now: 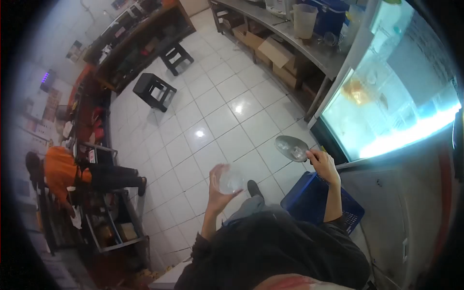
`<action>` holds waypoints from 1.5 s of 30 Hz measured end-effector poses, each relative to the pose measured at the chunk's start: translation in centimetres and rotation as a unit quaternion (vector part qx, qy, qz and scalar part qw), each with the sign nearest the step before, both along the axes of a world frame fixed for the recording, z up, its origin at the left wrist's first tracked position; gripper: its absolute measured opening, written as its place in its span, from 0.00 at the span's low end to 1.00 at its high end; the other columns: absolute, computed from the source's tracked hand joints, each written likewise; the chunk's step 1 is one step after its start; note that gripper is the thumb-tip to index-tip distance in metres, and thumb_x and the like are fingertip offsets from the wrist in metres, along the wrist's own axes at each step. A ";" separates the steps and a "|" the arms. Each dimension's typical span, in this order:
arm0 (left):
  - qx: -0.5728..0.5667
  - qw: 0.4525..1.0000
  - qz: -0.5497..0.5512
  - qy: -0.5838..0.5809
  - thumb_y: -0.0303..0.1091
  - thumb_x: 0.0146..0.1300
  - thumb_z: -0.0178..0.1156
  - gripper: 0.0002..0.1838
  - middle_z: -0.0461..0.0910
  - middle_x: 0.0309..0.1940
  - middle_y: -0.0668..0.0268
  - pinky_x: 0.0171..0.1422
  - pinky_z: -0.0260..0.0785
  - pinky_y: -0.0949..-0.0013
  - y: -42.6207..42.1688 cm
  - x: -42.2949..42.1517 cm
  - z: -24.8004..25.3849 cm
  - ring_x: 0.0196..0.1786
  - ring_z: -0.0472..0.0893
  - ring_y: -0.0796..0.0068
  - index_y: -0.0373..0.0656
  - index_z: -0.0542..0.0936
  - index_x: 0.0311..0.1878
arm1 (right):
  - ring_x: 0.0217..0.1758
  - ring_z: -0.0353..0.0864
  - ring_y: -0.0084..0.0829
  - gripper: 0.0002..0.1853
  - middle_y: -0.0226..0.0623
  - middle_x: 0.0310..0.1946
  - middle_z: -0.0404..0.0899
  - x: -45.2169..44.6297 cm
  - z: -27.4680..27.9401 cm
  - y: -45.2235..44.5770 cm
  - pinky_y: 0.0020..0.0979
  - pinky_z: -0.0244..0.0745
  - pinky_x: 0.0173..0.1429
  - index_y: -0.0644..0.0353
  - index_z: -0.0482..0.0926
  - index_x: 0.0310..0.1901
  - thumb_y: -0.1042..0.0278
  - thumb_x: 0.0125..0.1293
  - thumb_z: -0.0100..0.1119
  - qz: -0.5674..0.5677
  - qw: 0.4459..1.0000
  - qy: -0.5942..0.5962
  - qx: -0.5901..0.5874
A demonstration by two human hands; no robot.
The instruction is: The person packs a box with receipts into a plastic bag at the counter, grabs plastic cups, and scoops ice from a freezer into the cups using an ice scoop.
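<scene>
black cloth top [270, 246]: nearest the head camera
left hand [217, 190]: curled round a clear, round cup [232, 181]
right hand [324, 165]: grasping a grey, oval metal scoop [290, 148] with clear lumps [298, 152], apart from the cup
step: seemingly handling scooped ice; next move calls for level scoop, steady cup
around: perforated blue plastic crate [300, 194] low at right; gap between scoop and cup looks unobstructed

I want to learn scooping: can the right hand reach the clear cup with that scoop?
Probably yes: the right hand holds the scoop, and only open air seems to lie between it and the clear cup in the left hand.
</scene>
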State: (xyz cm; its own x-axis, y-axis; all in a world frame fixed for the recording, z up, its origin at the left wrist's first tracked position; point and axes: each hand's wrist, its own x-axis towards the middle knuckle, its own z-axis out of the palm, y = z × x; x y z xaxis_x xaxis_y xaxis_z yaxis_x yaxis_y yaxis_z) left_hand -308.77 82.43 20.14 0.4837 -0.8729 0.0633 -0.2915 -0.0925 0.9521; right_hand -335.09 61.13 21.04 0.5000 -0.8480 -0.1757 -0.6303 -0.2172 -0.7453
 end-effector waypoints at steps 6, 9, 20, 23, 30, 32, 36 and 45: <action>-0.048 0.999 -0.020 -0.007 0.33 0.36 0.76 0.49 0.60 0.58 0.60 0.66 0.58 0.62 -11.0 6.9 0.4 0.62 0.63 0.62 0.39 0.59 0.62 | 0.25 0.73 0.46 0.22 0.44 0.18 0.73 5.6 0.3 -3.7 0.41 0.64 0.32 0.62 0.75 0.26 0.51 0.67 0.44 -0.059 0.998 0.026 -0.017; -0.058 0.996 -0.070 0.019 0.32 0.36 0.76 0.49 0.60 0.61 0.62 0.67 0.58 0.61 -17.6 9.5 -1.7 0.61 0.64 0.64 0.41 0.58 0.63 | 0.28 0.75 0.45 0.23 0.44 0.20 0.73 8.5 -0.3 -6.1 0.40 0.66 0.35 0.61 0.75 0.27 0.49 0.66 0.43 -0.083 0.994 0.066 0.017; -0.080 0.985 -0.091 -0.119 0.37 0.36 0.76 0.50 0.58 0.55 0.58 0.64 0.58 0.60 -49.3 21.6 -2.4 0.56 0.64 0.62 0.43 0.58 0.63 | 0.28 0.76 0.42 0.23 0.41 0.21 0.74 17.9 -3.9 -26.6 0.37 0.67 0.36 0.62 0.76 0.30 0.48 0.66 0.45 -0.143 0.987 0.067 0.028; -0.078 0.988 -0.058 -0.118 0.41 0.37 0.76 0.49 0.60 0.53 0.58 0.62 0.59 0.60 -57.4 26.5 -2.7 0.54 0.64 0.62 0.45 0.59 0.63 | 0.28 0.76 0.44 0.23 0.44 0.21 0.75 22.5 -1.0 -32.9 0.38 0.67 0.36 0.63 0.76 0.32 0.47 0.66 0.45 -0.164 0.985 0.062 0.005; -0.145 0.987 0.004 -0.069 0.38 0.38 0.75 0.46 0.62 0.52 0.55 0.64 0.57 0.59 -82.4 37.1 -5.2 0.59 0.63 0.58 0.40 0.61 0.61 | 0.22 0.67 0.35 0.20 0.45 0.18 0.69 29.0 0.9 -43.6 0.34 0.62 0.31 0.68 0.70 0.28 0.55 0.67 0.48 -0.249 0.968 -0.014 0.012; -0.196 0.980 -0.014 -0.038 0.37 0.38 0.75 0.45 0.63 0.53 0.54 0.64 0.57 0.59 -90.2 39.4 -6.8 0.60 0.63 0.57 0.39 0.62 0.60 | 0.21 0.64 0.30 0.20 0.42 0.17 0.66 29.7 0.0 -44.0 0.32 0.61 0.30 0.68 0.69 0.26 0.57 0.67 0.47 -0.306 0.952 0.002 0.021; -0.186 0.968 0.080 -0.149 0.46 0.38 0.75 0.44 0.64 0.54 0.56 0.68 0.48 0.55 -106.1 44.4 -13.4 0.61 0.61 0.59 0.40 0.64 0.58 | 0.22 0.63 0.24 0.20 0.36 0.17 0.65 33.5 0.2 -45.1 0.29 0.61 0.29 0.67 0.67 0.24 0.58 0.68 0.45 -0.466 0.883 -0.017 0.059; -0.119 0.939 0.005 -0.323 0.46 0.48 0.66 0.38 0.64 0.54 0.56 0.67 0.48 0.53 -108.5 38.8 -18.1 0.61 0.61 0.59 0.39 0.61 0.60 | 0.34 0.75 0.50 0.21 0.50 0.27 0.75 39.8 3.2 -39.6 0.41 0.68 0.39 0.62 0.77 0.37 0.50 0.68 0.43 -0.664 0.744 0.052 0.053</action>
